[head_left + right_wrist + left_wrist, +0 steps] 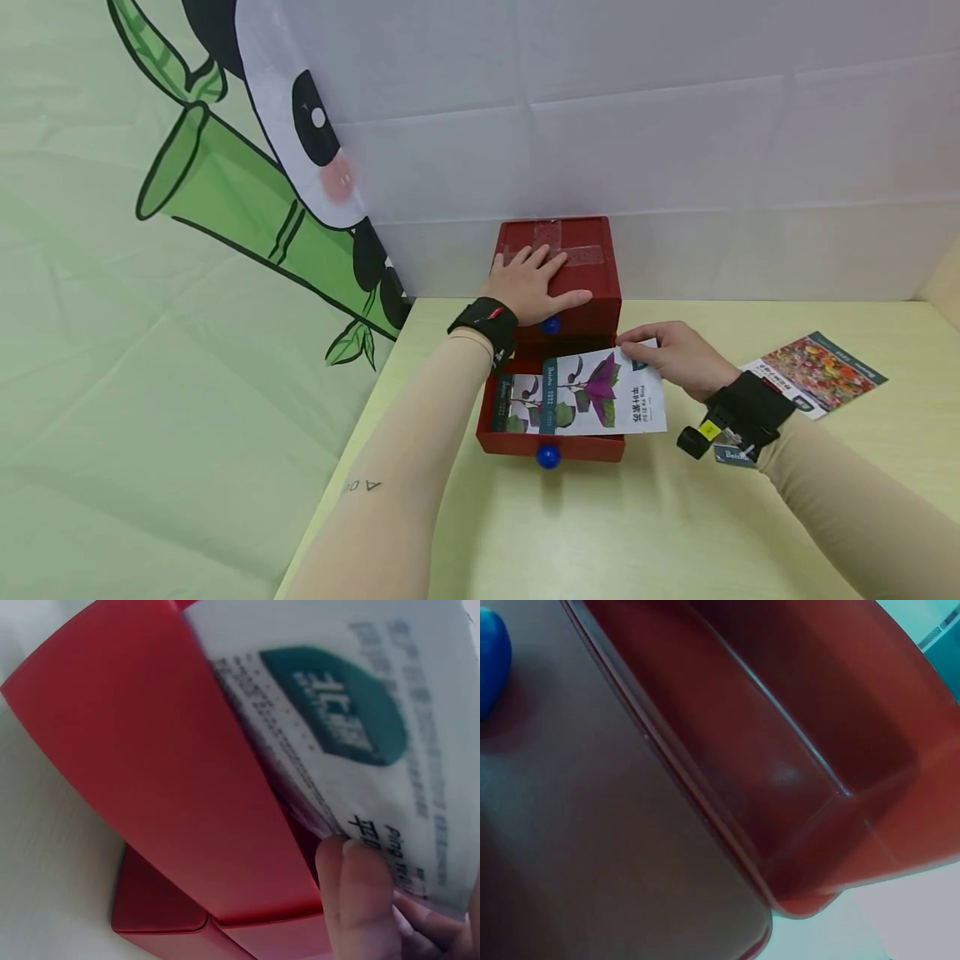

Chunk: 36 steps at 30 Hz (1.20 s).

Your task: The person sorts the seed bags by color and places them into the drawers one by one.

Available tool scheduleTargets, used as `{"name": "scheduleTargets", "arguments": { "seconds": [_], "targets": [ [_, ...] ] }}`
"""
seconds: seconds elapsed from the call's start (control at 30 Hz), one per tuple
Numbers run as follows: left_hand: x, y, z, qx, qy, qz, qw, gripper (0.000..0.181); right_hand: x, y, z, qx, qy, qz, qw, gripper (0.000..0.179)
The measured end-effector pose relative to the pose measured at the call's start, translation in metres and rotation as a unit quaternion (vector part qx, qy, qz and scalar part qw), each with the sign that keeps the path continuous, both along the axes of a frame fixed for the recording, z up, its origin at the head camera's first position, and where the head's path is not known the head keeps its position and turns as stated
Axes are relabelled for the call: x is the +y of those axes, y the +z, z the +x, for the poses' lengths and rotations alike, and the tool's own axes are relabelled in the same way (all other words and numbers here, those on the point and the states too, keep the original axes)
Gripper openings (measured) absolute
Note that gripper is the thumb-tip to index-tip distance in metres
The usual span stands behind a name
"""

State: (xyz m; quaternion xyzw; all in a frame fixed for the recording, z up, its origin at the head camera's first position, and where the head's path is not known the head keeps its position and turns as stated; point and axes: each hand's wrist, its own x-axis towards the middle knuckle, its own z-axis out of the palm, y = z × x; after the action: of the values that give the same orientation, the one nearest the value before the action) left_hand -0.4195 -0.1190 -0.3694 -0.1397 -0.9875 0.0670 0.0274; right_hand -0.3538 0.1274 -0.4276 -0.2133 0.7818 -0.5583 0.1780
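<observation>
My left hand (531,286) rests with spread fingers on top of a small red drawer box (581,233). Below it, the lower red drawer (570,448) is pulled out, with a blue knob (548,456) on its front. Its bare red inside (780,750) shows in the left wrist view. At its right side my right hand (678,358) pinches the top corner of a white seed packet (633,400) with a purple-leaf picture. This packet lies across the drawer, its right end past the drawer wall. A similar seed packet (519,417) is in the drawer, partly covered.
A flower-picture packet (817,371) lies on the pale table (750,533) to the right. Another packet (733,455) shows partly under my right wrist. A white cloth wall (675,150) stands behind the box; a green printed cloth (150,375) hangs on the left.
</observation>
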Motion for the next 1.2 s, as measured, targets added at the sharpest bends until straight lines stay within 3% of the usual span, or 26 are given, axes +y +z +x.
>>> {"name": "scheduleTargets", "arguments": {
  "seconds": [0.4,0.77,1.2],
  "targets": [
    [-0.001,0.004,0.006,0.004,-0.005,0.002,1.0,0.089,-0.02,-0.008,0.0,0.068,-0.015,0.074,0.9948,0.037],
    [-0.002,0.007,0.01,0.005,-0.01,0.004,0.9999,0.087,-0.043,-0.013,0.003,0.207,-0.036,0.145,0.9669,0.023],
    [-0.004,0.008,0.012,0.007,-0.013,0.003,0.9999,0.088,-0.064,-0.013,0.012,0.242,-0.066,0.162,0.9543,0.015]
  ]
}}
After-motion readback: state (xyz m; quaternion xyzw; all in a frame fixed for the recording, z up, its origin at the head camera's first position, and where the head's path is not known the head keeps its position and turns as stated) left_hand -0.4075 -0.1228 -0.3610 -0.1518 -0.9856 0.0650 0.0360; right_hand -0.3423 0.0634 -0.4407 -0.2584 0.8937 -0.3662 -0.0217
